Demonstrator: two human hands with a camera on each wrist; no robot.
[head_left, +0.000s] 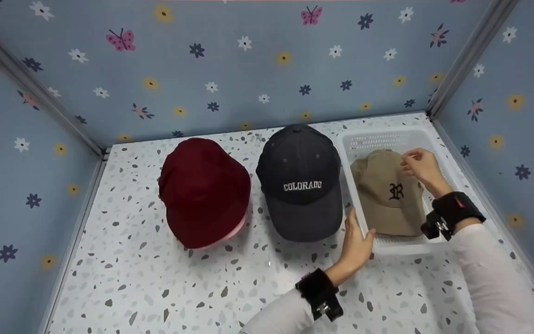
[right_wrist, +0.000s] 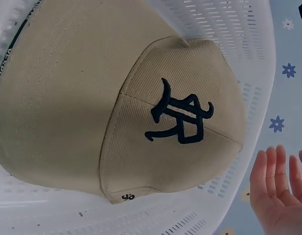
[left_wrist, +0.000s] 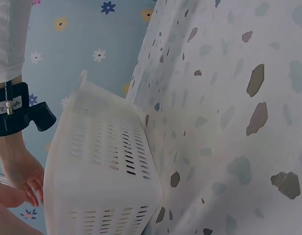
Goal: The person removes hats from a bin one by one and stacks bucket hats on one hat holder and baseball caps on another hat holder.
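A tan baseball cap (head_left: 390, 185) with a dark embroidered letter lies in a white plastic basket (head_left: 408, 249), brim toward me. My right hand (head_left: 422, 168) is over the far right of the cap; its fingers, spread with the palm showing in the right wrist view, hold nothing. At the basket's near left corner is my left hand (head_left: 357, 246), fingers extended and thumb apart, beside the rim; whether it touches cannot be told. Left of the basket sits a dark grey COLORADO cap (head_left: 301, 162). Farther left is a dark red bucket hat (head_left: 202, 190), with something pink under its edge.
The speckled white table (head_left: 193, 287) is bounded by blue flowered panels (head_left: 239, 60) at the back and both sides. The basket stands near the back right corner, close to the right panel. Its slotted wall shows in the left wrist view.
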